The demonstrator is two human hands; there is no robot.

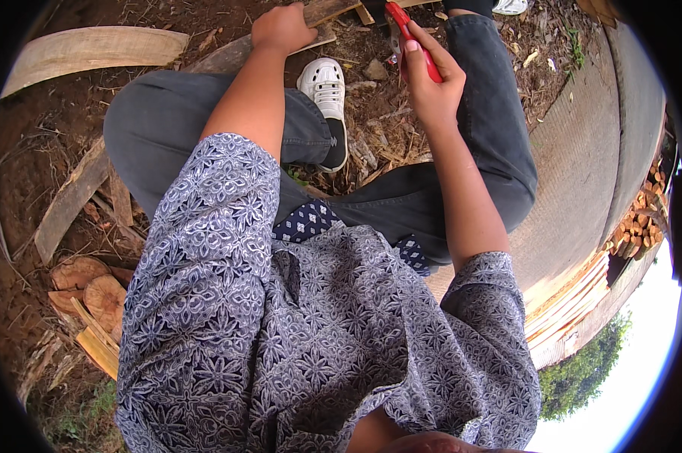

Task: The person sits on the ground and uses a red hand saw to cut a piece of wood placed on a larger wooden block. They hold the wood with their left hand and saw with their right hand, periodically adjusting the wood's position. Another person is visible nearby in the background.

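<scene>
At the far edge, my left hand (283, 29) is closed and pressed onto a narrow wooden board (329, 10); its fingertips are mostly hidden. My right hand (437, 79) is wrapped around the red handle of a tool (416, 38), the thumb lying along the handle. The tool's working end runs toward the top edge and is partly hidden, so its kind is unclear. Between my hands and nearer to me stands my white clog (326, 84) on the ground, close to the board.
A curved wooden slab (92, 54) lies at the far left. Old planks (73, 200) and cut log pieces (103, 298) are on my left. Wood chips cover the soil (378, 128). To the right are a grey sheet surface (582, 158), stacked boards (571, 302) and a firewood pile (643, 219).
</scene>
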